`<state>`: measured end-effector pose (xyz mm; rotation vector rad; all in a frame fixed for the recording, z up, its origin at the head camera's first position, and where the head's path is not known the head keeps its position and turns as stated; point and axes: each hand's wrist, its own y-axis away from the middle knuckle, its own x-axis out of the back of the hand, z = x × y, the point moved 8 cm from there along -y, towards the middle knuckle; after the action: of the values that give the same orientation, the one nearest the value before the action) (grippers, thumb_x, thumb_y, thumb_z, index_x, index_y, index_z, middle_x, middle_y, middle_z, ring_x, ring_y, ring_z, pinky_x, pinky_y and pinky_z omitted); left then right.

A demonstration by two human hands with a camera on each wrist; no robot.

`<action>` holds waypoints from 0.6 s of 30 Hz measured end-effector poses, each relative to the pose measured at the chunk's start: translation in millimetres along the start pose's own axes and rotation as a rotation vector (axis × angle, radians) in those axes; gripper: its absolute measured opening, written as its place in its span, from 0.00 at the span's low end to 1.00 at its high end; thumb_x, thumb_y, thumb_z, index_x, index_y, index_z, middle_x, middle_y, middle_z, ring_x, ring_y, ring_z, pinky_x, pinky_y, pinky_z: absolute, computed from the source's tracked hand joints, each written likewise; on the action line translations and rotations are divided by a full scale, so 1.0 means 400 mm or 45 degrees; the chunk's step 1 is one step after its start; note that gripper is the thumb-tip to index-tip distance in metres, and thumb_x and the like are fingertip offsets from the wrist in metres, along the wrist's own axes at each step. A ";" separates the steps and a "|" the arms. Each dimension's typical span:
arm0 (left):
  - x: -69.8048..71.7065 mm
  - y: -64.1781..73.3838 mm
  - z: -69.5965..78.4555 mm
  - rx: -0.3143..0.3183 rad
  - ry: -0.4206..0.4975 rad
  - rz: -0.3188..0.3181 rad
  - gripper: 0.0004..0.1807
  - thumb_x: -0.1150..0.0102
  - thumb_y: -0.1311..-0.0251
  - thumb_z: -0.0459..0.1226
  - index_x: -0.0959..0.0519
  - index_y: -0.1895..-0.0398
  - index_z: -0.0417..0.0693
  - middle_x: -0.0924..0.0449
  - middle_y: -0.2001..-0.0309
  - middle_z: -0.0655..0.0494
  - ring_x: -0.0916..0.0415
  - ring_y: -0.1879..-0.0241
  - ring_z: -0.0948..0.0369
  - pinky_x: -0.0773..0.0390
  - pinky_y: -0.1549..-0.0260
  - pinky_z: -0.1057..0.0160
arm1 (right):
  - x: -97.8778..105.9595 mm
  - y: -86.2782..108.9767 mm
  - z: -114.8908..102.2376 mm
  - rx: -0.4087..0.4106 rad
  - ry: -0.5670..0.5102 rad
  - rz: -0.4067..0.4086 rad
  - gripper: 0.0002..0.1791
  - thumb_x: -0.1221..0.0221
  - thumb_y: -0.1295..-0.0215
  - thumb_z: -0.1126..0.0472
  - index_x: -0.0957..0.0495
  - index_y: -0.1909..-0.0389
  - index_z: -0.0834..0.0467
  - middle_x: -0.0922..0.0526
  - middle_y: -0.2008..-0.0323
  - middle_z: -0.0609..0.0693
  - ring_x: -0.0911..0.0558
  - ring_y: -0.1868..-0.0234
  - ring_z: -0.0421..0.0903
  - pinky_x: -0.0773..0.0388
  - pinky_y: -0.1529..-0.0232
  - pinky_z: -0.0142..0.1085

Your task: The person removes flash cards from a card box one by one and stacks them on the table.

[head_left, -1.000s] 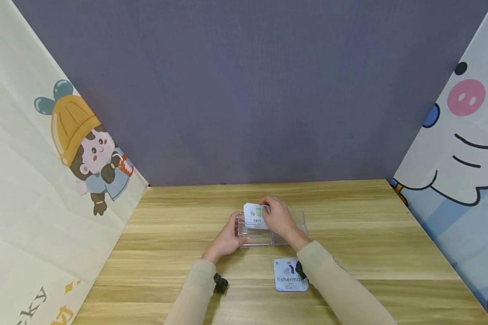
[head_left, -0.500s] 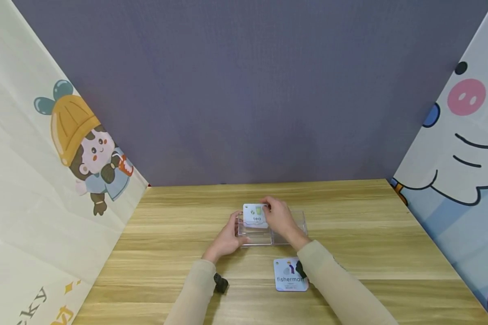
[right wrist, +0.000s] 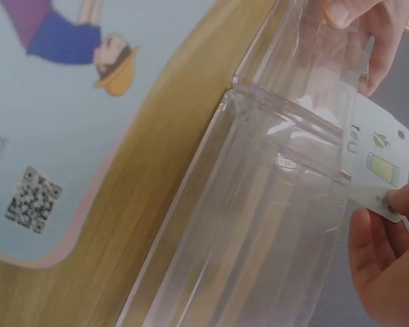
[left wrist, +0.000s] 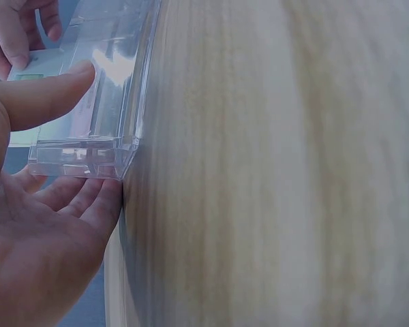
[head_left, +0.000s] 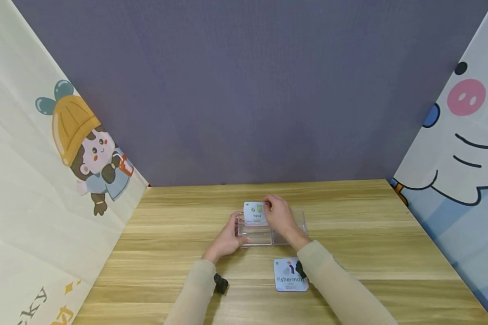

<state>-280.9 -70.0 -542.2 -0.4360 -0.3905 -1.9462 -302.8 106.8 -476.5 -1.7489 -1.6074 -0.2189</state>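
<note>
A clear plastic holder (head_left: 255, 238) with two side-by-side compartments stands on the table. My left hand (head_left: 226, 237) grips its left end, the thumb over the front and the other fingers at the side, as the left wrist view (left wrist: 51, 225) shows. In my right hand (head_left: 281, 219) I pinch the right edge of a white card marked "tea" (head_left: 253, 212). The card is upright in the back of the left compartment, its upper part above the clear wall. In the right wrist view the tea card (right wrist: 378, 146) shows a green drink and leaves; thumb and fingers hold its corner.
A card marked "fisherman" (head_left: 289, 282) lies flat on the wooden table (head_left: 349, 216) in front of the holder, partly under my right wrist camera. A grey panel (head_left: 252, 90) rises behind the table, with printed cloths at both sides.
The tea card dipped a little lower into the holder, then rose slightly with my right hand. My left hand and the holder stay where they were.
</note>
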 end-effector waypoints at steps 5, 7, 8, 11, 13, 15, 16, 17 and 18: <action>-0.002 -0.001 0.001 -0.015 0.004 -0.006 0.49 0.31 0.40 0.31 0.51 0.21 0.47 0.31 0.37 0.41 0.29 0.37 0.44 0.30 0.36 0.43 | 0.007 -0.002 -0.005 0.018 -0.014 0.027 0.09 0.41 0.34 0.73 0.16 0.55 0.65 0.17 0.60 0.54 0.18 0.60 0.49 0.17 0.58 0.42; -0.001 -0.002 0.001 -0.017 0.007 -0.007 0.49 0.31 0.39 0.31 0.51 0.21 0.47 0.31 0.37 0.41 0.30 0.36 0.44 0.30 0.36 0.42 | 0.011 -0.002 -0.007 0.020 -0.022 0.033 0.09 0.41 0.34 0.73 0.17 0.55 0.65 0.16 0.59 0.55 0.18 0.60 0.50 0.17 0.57 0.42; -0.001 -0.001 0.000 -0.009 0.005 -0.007 0.49 0.31 0.39 0.31 0.51 0.21 0.48 0.32 0.37 0.41 0.30 0.36 0.44 0.30 0.35 0.43 | 0.012 -0.003 -0.007 0.020 -0.028 0.037 0.09 0.41 0.34 0.73 0.16 0.55 0.65 0.16 0.60 0.54 0.18 0.59 0.50 0.17 0.57 0.42; -0.001 0.000 0.002 -0.005 0.003 -0.006 0.49 0.31 0.40 0.31 0.51 0.21 0.49 0.32 0.37 0.41 0.31 0.35 0.43 0.31 0.35 0.42 | 0.020 -0.004 -0.012 0.022 -0.041 0.053 0.09 0.41 0.34 0.73 0.16 0.56 0.65 0.16 0.60 0.54 0.18 0.59 0.49 0.17 0.57 0.42; -0.001 -0.001 0.003 -0.009 0.000 -0.003 0.49 0.30 0.41 0.31 0.50 0.21 0.49 0.32 0.37 0.40 0.30 0.36 0.42 0.30 0.35 0.42 | 0.028 -0.005 -0.018 0.028 -0.048 0.069 0.09 0.41 0.35 0.73 0.16 0.57 0.65 0.16 0.60 0.55 0.18 0.59 0.49 0.17 0.57 0.42; -0.002 -0.002 0.004 -0.011 0.010 -0.003 0.49 0.30 0.41 0.30 0.50 0.21 0.50 0.31 0.37 0.41 0.29 0.37 0.43 0.29 0.36 0.43 | 0.035 -0.006 -0.023 0.037 -0.049 0.084 0.09 0.41 0.35 0.74 0.16 0.57 0.64 0.16 0.60 0.54 0.18 0.60 0.49 0.17 0.57 0.42; -0.003 -0.002 0.004 -0.012 0.013 -0.003 0.49 0.30 0.41 0.30 0.50 0.21 0.49 0.31 0.37 0.41 0.29 0.38 0.44 0.29 0.37 0.43 | 0.038 -0.007 -0.024 0.038 -0.049 0.089 0.09 0.41 0.35 0.74 0.16 0.58 0.64 0.16 0.60 0.54 0.18 0.60 0.49 0.16 0.57 0.41; -0.004 -0.003 0.004 -0.015 0.018 -0.003 0.49 0.30 0.41 0.30 0.50 0.22 0.49 0.31 0.38 0.41 0.28 0.38 0.44 0.28 0.37 0.43 | 0.041 -0.008 -0.025 0.035 -0.052 0.088 0.09 0.41 0.35 0.73 0.16 0.57 0.64 0.16 0.60 0.54 0.18 0.59 0.49 0.17 0.57 0.41; -0.004 -0.003 0.003 -0.011 0.023 -0.002 0.49 0.30 0.41 0.30 0.50 0.22 0.50 0.31 0.38 0.41 0.28 0.39 0.45 0.28 0.37 0.44 | 0.042 -0.008 -0.025 0.031 -0.054 0.086 0.09 0.40 0.35 0.73 0.16 0.57 0.64 0.17 0.60 0.54 0.18 0.59 0.49 0.16 0.57 0.41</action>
<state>-281.3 -67.7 -541.9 -0.4231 -0.3708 -1.9531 -298.9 113.9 -458.3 -1.7969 -1.5718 -0.1299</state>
